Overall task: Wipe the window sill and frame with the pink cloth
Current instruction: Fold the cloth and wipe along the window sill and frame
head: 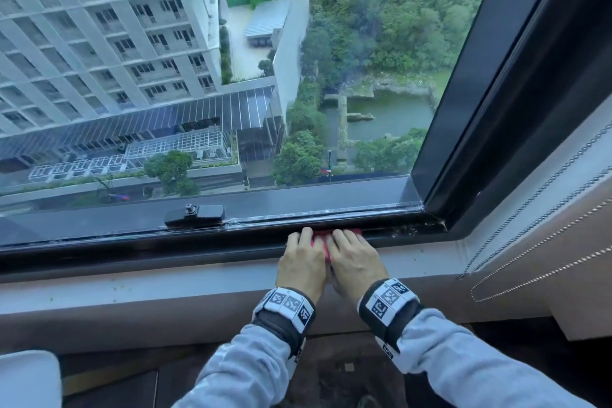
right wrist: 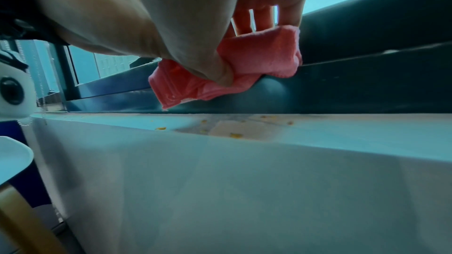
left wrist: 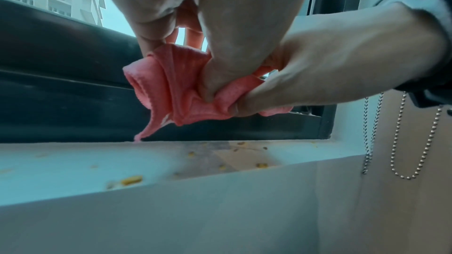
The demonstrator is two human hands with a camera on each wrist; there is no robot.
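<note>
The pink cloth [head: 320,235] is bunched against the lower rail of the black window frame [head: 132,243], just above the pale window sill [head: 165,281]. My left hand [head: 303,253] and right hand [head: 352,253] lie side by side on it, fingers curled over the top. In the left wrist view, the left thumb [left wrist: 215,84] and right thumb [left wrist: 254,103] pinch the cloth [left wrist: 168,88] from below. In the right wrist view, the right thumb [right wrist: 217,70] presses into the cloth [right wrist: 264,55] against the dark rail. Most of the cloth is hidden under the hands in the head view.
A black latch handle [head: 195,215] sits on the frame left of the hands. Yellowish crumbs [left wrist: 132,180] dot the sill [left wrist: 61,163]. Bead chains [head: 530,242] hang by the right wall. The frame's right corner [head: 433,225] looks grimy. A white object [head: 29,378] is at bottom left.
</note>
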